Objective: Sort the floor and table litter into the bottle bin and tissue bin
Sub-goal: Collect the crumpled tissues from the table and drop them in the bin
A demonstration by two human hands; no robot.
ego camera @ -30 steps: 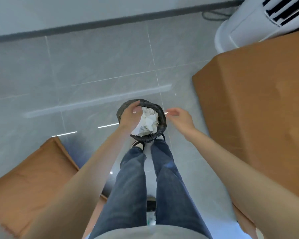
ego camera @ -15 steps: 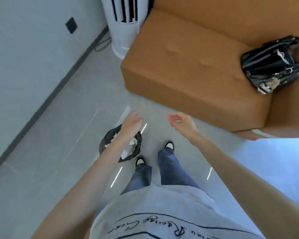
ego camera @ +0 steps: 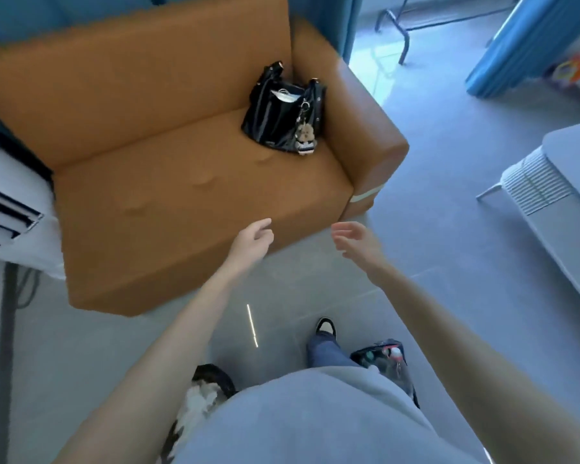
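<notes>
both hands hang empty over the grey floor in front of the orange sofa [ego camera: 188, 182]: the left hand [ego camera: 253, 239] and the right hand [ego camera: 355, 241] have loose, parted fingers and touch nothing. the tissue bin [ego camera: 215, 371], filled with white tissues [ego camera: 198, 400], stands by the left leg. the bottle bin [ego camera: 382, 348] stands beside the right foot. a black handbag [ego camera: 282, 118] sits on the sofa.

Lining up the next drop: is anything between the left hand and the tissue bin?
Nothing visible: only floor shows between the left hand and the tissue bin, though the shirt hides part of it.
</notes>
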